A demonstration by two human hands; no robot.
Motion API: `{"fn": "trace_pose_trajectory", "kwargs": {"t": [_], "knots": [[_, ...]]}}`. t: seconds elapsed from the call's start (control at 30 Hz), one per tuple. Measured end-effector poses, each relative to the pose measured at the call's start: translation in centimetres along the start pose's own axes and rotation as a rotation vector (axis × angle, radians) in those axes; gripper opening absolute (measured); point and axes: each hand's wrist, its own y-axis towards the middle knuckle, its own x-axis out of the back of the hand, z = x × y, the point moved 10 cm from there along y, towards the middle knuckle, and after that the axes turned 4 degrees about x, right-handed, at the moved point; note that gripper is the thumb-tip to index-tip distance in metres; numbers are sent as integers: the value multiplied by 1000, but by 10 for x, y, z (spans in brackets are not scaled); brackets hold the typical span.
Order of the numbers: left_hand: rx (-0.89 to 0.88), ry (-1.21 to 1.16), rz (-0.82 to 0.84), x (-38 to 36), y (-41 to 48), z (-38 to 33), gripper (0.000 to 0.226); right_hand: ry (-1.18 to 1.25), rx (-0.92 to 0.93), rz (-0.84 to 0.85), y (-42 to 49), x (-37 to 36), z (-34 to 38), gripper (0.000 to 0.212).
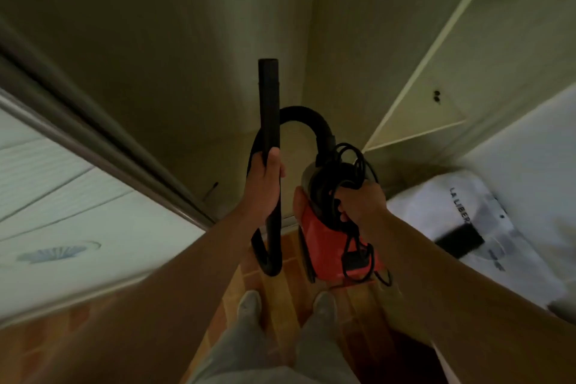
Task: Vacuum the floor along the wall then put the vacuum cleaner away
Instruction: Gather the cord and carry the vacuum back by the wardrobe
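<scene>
Your left hand (265,179) grips the black tube (268,97), and the tube points up. A black hose (304,114) bends from the tube over to the red vacuum cleaner (324,243). Your right hand (363,201) holds the vacuum cleaner by its top, with the black cord (353,162) bunched in loops under your fingers. Some of the cord hangs down over the red side. Your shoes (249,305) stand on the orange-brown floor (286,315). The wall (187,40) is in front of you. A white bag (436,206) with black letters sits on your right.
</scene>
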Motion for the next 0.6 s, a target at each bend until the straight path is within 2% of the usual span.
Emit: {"fn": "trace_pose_trajectory", "kwargs": {"t": [0.13, 0.27, 0.43, 0.6], "knots": [[61, -42, -183, 4, 7, 14, 57, -12, 15, 90, 33, -6, 7, 6], [69, -12, -254, 4, 19, 23, 69, -110, 70, 135, 69, -16, 16, 11], [48, 14, -254, 5, 50, 30, 80, -156, 96, 153, 116, -46, 25, 19], [40, 47, -187, -1, 104, 61, 58, -165, 99, 155, 176, -91, 16, 11]]}}
